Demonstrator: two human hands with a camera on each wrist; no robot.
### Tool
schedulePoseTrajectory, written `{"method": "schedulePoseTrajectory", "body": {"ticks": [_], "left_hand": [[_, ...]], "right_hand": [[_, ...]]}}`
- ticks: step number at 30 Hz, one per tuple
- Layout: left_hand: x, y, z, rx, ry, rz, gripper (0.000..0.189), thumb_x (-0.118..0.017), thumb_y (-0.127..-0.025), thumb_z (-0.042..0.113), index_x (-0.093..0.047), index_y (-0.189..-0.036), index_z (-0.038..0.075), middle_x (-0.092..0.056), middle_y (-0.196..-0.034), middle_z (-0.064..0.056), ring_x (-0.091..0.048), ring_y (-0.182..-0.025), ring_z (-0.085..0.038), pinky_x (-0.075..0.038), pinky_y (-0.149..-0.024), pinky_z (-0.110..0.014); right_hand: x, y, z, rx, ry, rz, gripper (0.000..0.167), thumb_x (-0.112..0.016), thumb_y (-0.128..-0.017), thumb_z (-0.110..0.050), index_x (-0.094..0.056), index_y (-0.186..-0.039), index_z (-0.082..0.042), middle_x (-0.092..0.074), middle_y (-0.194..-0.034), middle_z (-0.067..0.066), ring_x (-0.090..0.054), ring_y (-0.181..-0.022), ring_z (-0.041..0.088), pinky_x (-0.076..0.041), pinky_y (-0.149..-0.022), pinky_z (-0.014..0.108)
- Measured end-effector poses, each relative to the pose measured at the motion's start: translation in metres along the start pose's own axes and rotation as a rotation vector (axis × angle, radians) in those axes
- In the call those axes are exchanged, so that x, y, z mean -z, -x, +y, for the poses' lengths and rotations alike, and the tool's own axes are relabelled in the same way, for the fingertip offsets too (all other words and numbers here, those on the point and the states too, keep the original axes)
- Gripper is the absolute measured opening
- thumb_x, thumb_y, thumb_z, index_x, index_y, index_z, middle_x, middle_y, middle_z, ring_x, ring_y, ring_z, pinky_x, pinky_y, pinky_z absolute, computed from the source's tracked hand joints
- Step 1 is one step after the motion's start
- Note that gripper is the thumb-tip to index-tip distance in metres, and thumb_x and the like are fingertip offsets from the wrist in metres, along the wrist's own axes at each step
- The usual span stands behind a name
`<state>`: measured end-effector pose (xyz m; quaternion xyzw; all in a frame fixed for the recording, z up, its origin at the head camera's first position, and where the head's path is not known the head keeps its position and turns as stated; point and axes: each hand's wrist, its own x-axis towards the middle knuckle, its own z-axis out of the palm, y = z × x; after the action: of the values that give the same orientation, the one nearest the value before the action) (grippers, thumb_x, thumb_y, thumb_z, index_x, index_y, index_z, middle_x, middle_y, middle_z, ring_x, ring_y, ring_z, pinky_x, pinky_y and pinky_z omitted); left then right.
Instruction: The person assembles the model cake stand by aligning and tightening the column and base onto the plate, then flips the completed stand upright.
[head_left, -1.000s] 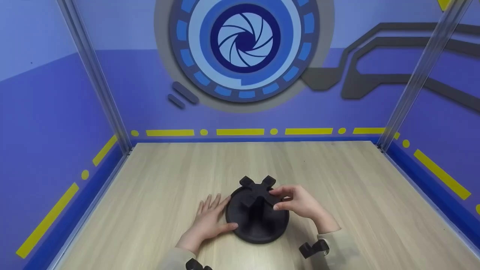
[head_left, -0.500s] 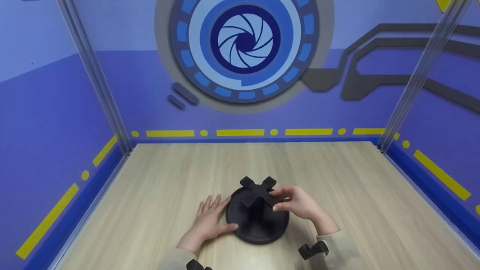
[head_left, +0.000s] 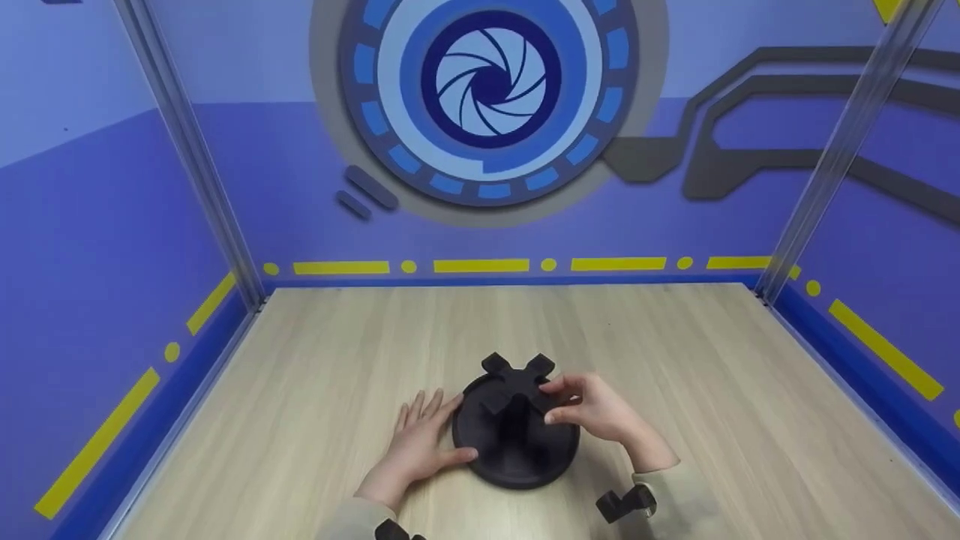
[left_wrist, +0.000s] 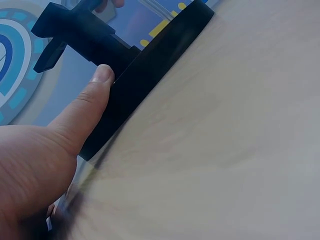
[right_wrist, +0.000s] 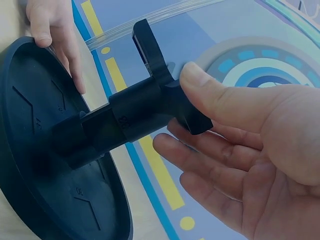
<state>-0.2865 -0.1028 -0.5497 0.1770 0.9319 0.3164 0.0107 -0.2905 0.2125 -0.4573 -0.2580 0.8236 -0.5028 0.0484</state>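
Observation:
A black round base [head_left: 523,481] with a raised rim lies on the table in the head view. From its middle rises a post [right_wrist: 140,110], topped by a black cross-shaped knob [head_left: 517,381]. My right hand [head_left: 600,411] pinches one arm of this knob between thumb and fingers. In the right wrist view, the thumb [right_wrist: 220,95] lies on the knob's arm while the lower fingers stay loosely bent. My left hand [head_left: 416,448] rests at the base's left side, its fingers straight and spread and its thumb [left_wrist: 90,102] on the rim. Where the post meets the base is shadowed.
The pale wooden table [head_left: 337,352] has metal rails along its sides. Blue and purple printed panels [head_left: 262,180] stand behind it and to both sides. Black wrist mounts [head_left: 626,502] sit on both sleeves. Faint line marks show on the base's inner face.

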Motion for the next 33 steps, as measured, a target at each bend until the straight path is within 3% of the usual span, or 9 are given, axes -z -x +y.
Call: {"method": "schedulePoseTrajectory", "body": {"ticks": [7,15,18,20,25,28,33], "left_hand": [[0.001,0.000,-0.001,-0.020,-0.013,0.008,0.100,-0.076,-0.079,0.066,-0.040,-0.159,0.017,-0.027,-0.167,-0.027,-0.013,-0.156,-0.054,-0.005,-0.126,-0.071],[0.005,0.002,0.000,-0.011,-0.005,-0.009,0.100,-0.076,-0.080,0.066,-0.038,-0.160,0.018,-0.026,-0.168,-0.026,-0.011,-0.157,-0.054,-0.003,-0.126,-0.071],[0.006,0.002,0.001,-0.011,-0.006,-0.009,0.101,-0.076,-0.080,0.066,-0.038,-0.160,0.018,-0.026,-0.167,-0.026,-0.011,-0.157,-0.053,-0.003,-0.126,-0.070],[0.006,0.001,0.001,-0.006,0.002,-0.012,0.101,-0.076,-0.080,0.066,-0.038,-0.160,0.018,-0.026,-0.168,-0.026,-0.011,-0.157,-0.053,-0.003,-0.127,-0.070],[0.004,0.000,0.002,0.007,0.016,-0.018,0.101,-0.076,-0.079,0.067,-0.038,-0.160,0.018,-0.026,-0.168,-0.025,-0.010,-0.157,-0.052,-0.002,-0.127,-0.070],[0.004,0.002,0.002,0.006,0.013,-0.019,0.101,-0.077,-0.079,0.066,-0.038,-0.160,0.018,-0.026,-0.168,-0.026,-0.010,-0.157,-0.053,-0.002,-0.127,-0.070],[0.003,0.001,0.000,0.005,0.001,-0.018,0.101,-0.076,-0.080,0.066,-0.038,-0.160,0.017,-0.026,-0.168,-0.026,-0.011,-0.157,-0.053,-0.002,-0.127,-0.070]], "right_hand": [[0.000,0.001,0.001,-0.010,-0.006,0.001,0.041,-0.081,-0.085,-0.004,-0.067,-0.119,0.012,-0.073,-0.108,0.026,-0.070,-0.093,0.011,-0.058,-0.080,0.016],[0.011,0.003,0.005,0.019,0.049,-0.076,0.045,-0.082,-0.085,-0.009,-0.068,-0.126,0.005,-0.073,-0.118,0.022,-0.068,-0.098,0.004,-0.059,-0.088,0.021],[0.016,0.007,0.011,0.026,0.043,-0.050,0.050,-0.081,-0.087,-0.011,-0.065,-0.132,0.004,-0.071,-0.124,0.024,-0.070,-0.106,0.014,-0.061,-0.093,0.028],[0.018,0.010,0.016,0.019,0.041,-0.006,0.055,-0.081,-0.088,-0.014,-0.061,-0.137,0.004,-0.068,-0.130,0.025,-0.069,-0.115,0.027,-0.059,-0.100,0.042],[0.022,0.022,0.033,-0.021,0.086,0.066,0.077,-0.084,-0.085,-0.016,-0.047,-0.150,0.003,-0.055,-0.148,0.026,-0.051,-0.135,0.049,-0.043,-0.109,0.072],[0.022,0.030,0.043,-0.039,0.133,0.054,0.091,-0.088,-0.081,-0.016,-0.038,-0.154,0.005,-0.045,-0.156,0.029,-0.040,-0.143,0.054,-0.034,-0.113,0.076],[0.019,0.036,0.056,-0.085,0.204,0.012,0.107,-0.093,-0.075,-0.021,-0.030,-0.157,0.006,-0.035,-0.162,0.030,-0.029,-0.149,0.057,-0.028,-0.119,0.072]]}}
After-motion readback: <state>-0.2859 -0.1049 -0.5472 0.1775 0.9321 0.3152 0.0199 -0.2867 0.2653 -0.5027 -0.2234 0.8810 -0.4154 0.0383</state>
